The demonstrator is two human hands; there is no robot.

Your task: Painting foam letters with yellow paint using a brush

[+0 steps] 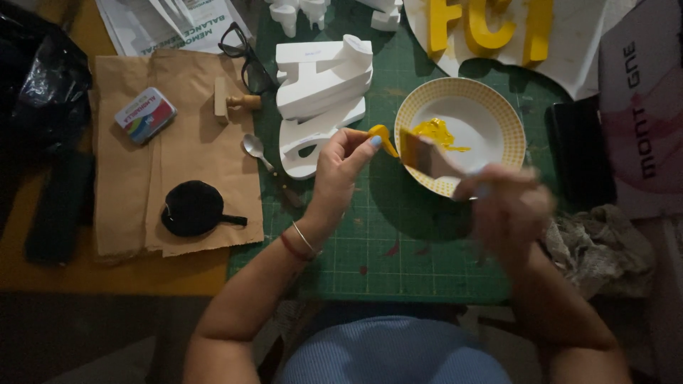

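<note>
My left hand (341, 165) pinches a small curved piece (383, 137) coated in yellow paint, holding it above the green cutting mat (398, 242). My right hand (506, 205), blurred, grips a flat brush (421, 155) whose bristles carry yellow paint and sit right beside the small piece. Just behind the brush stands a white bowl with a yellow dotted rim (498, 107) and a blob of yellow paint (435, 132) inside.
White foam letters (324, 85) are stacked left of the bowl, and a spoon (256, 149) lies beside them. Yellow painted letters (491, 25) rest on white paper at the back. Brown paper (178, 142) holds a small tin (145, 114), a wooden stamp (231, 101) and a black round object (193, 208). Glasses (245, 53), a rag (597, 245).
</note>
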